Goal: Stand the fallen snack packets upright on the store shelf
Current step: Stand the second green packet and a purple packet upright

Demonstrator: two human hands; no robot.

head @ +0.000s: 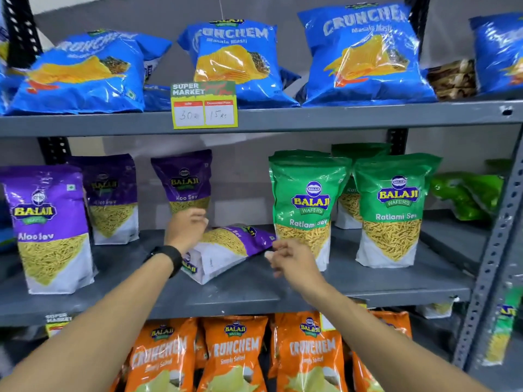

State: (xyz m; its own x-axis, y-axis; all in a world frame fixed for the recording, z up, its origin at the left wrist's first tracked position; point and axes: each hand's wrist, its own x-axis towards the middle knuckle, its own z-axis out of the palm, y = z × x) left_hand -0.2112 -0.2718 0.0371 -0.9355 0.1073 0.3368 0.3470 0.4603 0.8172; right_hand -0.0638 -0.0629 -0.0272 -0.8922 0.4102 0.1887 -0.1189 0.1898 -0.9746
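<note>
fallen purple packet (232, 250) | lying between left hand (186, 226), right hand (291, 257)

Glossy plastic fallen packet (235, 247), matt grey metal shelf (254, 287)

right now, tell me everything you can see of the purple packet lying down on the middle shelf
The glossy purple plastic Aloo Sev packet lies fallen on its back on the grey metal middle shelf, white bottom end toward the camera, purple top pointing right toward the green Ratlami Sev pouch. Its print shows yellow sev. It looks full and sealed. The left hand rests at its upper left edge; the right hand hovers just beside its top, apparently not touching.
</note>
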